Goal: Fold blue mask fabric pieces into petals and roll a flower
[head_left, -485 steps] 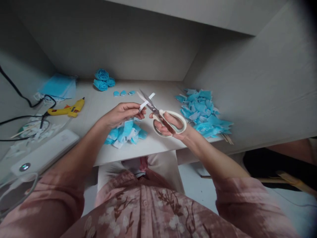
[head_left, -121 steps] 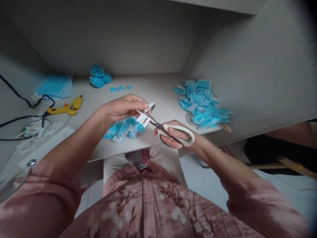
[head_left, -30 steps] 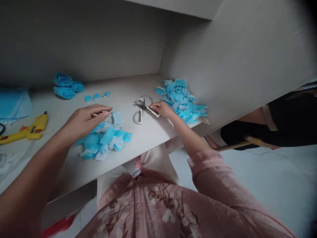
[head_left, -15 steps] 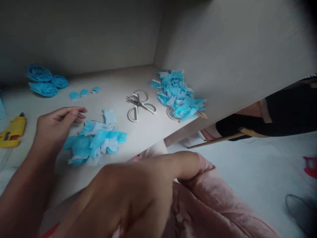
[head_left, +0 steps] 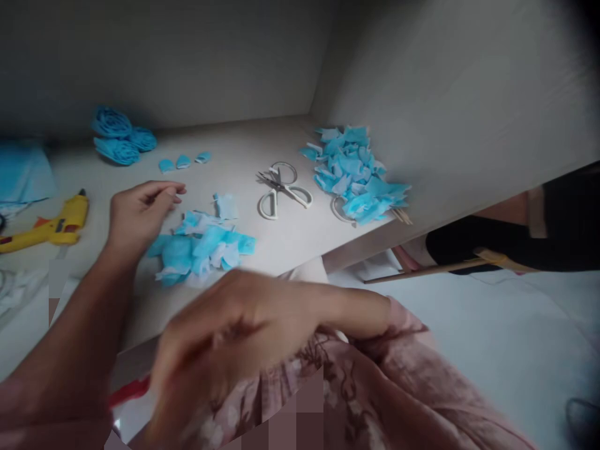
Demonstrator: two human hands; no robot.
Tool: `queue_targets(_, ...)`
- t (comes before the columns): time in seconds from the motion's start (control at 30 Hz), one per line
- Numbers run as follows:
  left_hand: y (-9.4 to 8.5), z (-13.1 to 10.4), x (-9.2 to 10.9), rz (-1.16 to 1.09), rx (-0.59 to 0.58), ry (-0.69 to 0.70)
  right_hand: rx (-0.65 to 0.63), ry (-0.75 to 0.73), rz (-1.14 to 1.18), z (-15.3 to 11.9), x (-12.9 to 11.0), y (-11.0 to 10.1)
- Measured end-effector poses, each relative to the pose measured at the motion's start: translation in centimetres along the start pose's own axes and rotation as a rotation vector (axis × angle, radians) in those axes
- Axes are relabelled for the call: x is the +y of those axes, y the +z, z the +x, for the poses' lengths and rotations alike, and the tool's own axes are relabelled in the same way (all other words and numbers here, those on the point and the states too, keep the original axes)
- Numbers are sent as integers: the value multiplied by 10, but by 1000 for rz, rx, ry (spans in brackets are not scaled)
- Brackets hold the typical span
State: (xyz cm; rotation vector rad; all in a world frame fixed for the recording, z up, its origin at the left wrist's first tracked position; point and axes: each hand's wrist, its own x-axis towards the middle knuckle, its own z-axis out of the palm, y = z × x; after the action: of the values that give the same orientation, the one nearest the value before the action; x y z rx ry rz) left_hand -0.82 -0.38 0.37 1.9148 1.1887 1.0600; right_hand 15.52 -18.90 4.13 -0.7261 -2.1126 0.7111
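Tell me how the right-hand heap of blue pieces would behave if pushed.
The heap would probably spread apart, as its pieces look loose and jumbled. They look thin and creased, so likely floppy and light. The sticks poking out might shift with it.

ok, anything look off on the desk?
Two things. The scissors lie with blades spread, so the points are exposed. Thin sticks at the right-hand blue scrap pile seem to poke past the desk edge, so they might get knocked. No spill or damage visible.
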Motion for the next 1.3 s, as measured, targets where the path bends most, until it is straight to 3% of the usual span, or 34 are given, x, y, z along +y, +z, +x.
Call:
queue_targets(0.07, 0, 1, -2, 8, -9, 4, 77, 39, -98, -5, 27, -21)
queue_targets(0.13, -1, 2, -7, 18, -14, 20, 235, 320, -477, -14, 60, -38)
queue_targets(0.2, 0, 4, -13, 18, -19, 41, 233, 546, -729, -26, 92, -49)
queue_targets(0.27, 1, 5, -18, 1, -31, 41, 124, 609, -827, -40, 114, -56)
queue_targets(0.37, 2, 7, -24, -27, -57, 16, 21, 586, -911, -56, 125, -66)
queue_targets(0.47, 3, 8, -26, -49, -47, 14, 60, 585, -900, -51, 119, -77)
queue_targets(0.6, 5, 9, -25, -55, -38, -14, 36, 588, -837, -6, 119, -82)
queue_targets(0.73, 5, 8, -24, -18, -47, -29, -111, 673, -820, 48, 143, -70)
queue_targets(0.87, 4, 8, -18, 23, -26, -13, -172, 699, -805, 64, 172, -60)
queue_targets(1.03, 3, 16, -5, 2, -106, -15, -55, 554, -574, 52, 186, -72)
queue_targets(1.17, 7, 30, 2, -26, -245, -48, 140, 398, -291, 45, 183, -86)
queue_targets(1.3, 12, 39, 8, -84, -415, -61, 222, 296, -195, 43, 174, -88)
